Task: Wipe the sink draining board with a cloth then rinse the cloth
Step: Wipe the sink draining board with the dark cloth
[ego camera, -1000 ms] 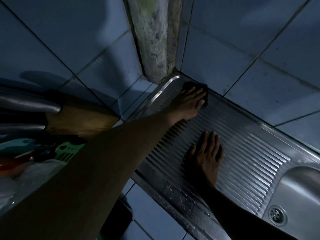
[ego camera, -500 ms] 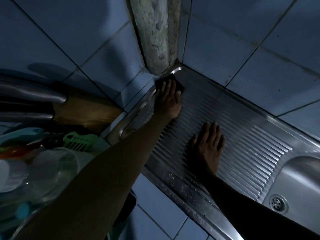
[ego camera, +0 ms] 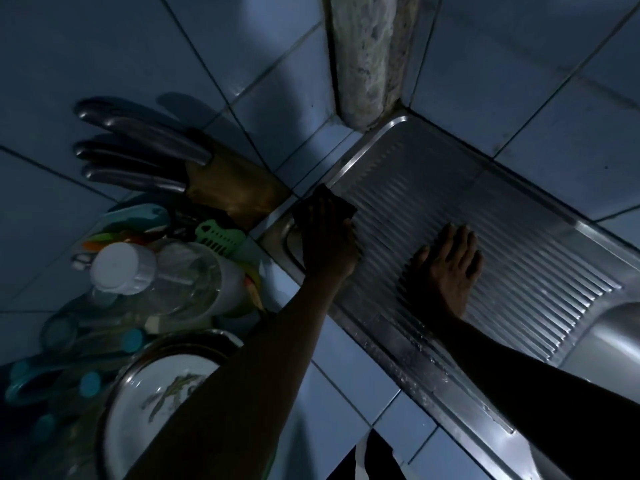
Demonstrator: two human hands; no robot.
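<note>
A ribbed steel draining board (ego camera: 519,244) runs diagonally from the tiled corner down to the sink bowl (ego camera: 609,344) at the right edge. My left hand (ego camera: 329,240) lies flat on a dark cloth (ego camera: 322,202) and presses it against the board's left rim. Most of the cloth is hidden under the hand. My right hand (ego camera: 446,268) rests flat, fingers straight, on the middle of the ribs and holds nothing.
A wooden knife block (ego camera: 232,188) with steel handles stands just left of the board. In front of it sit a clear jar with a white lid (ego camera: 121,268), a green utensil (ego camera: 218,233), plastic items and a white plate (ego camera: 162,396). Tiled walls meet at a rough corner column (ego camera: 367,57).
My left hand has slid the cloth from the board's far corner along the left rim towards me. My right hand has stayed flat on the ribs.
</note>
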